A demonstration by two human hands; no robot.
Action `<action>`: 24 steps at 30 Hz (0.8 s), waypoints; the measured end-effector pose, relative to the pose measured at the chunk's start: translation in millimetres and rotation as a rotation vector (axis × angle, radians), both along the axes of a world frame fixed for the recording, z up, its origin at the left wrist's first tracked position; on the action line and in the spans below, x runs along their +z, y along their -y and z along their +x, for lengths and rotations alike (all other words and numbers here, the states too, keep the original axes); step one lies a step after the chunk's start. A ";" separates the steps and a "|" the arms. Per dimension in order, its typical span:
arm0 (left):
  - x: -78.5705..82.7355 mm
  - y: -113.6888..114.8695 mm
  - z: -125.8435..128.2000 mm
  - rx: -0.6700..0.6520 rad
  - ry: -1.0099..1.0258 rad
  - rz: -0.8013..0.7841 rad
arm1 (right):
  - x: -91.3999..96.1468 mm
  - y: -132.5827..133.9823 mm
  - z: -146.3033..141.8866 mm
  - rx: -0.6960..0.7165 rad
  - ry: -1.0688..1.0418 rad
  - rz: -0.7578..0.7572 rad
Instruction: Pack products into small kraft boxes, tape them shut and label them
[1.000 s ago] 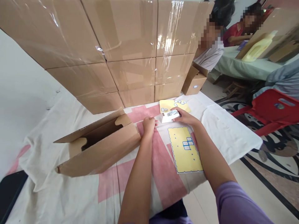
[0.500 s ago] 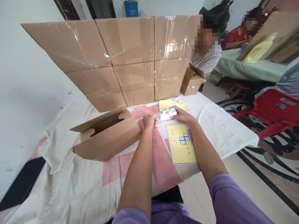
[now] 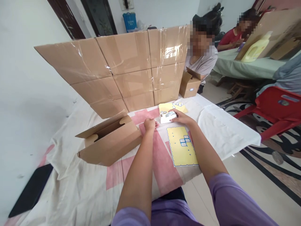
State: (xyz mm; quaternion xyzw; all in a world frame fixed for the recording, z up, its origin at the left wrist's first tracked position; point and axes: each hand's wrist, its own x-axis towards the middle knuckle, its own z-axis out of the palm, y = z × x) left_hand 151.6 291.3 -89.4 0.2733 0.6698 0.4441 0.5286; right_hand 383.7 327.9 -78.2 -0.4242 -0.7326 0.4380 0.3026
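Right hand (image 3: 182, 118): reaches out over the middle of the desk (image 3: 225, 131). Its grip is closed on a small white box (image 3: 167, 117), fingers wrapped over the right and far sides. The box sits low over the cloth; contact with the cloth cannot be confirmed.

Left hand (image 3: 150, 124): just left of the small white box, apart from it. Its grip is curled into a fist, knuckles up, resting on the pink patch of the cloth (image 3: 162, 160). Whether anything is held inside the fist cannot be told.

Surroundings:
- A yellow sticker sheet (image 3: 181, 147) lies flat on the near side of the right hand, a cluster of blue-edged labels near its middle.
- A second yellow sheet (image 3: 164, 107) lies just beyond the small white box, partly covered by it.
- An open carton (image 3: 113, 146) lies on its side to the left of the left hand, flaps spread.
- A stack of cartons (image 3: 127, 69), wrapped in clear film, stands along the far edge.
- A small carton (image 3: 188, 85) with lifted flaps stands at the far right of the stack.
- A seated person (image 3: 202, 61) is beyond that small carton.
- A red chair (image 3: 277, 108) stands on the floor to the right.
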 end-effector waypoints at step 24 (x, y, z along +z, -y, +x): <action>7.2 4.5 -0.9 -0.070 -0.123 -0.014 | -3.3 -0.2 1.1 -0.016 0.003 -0.004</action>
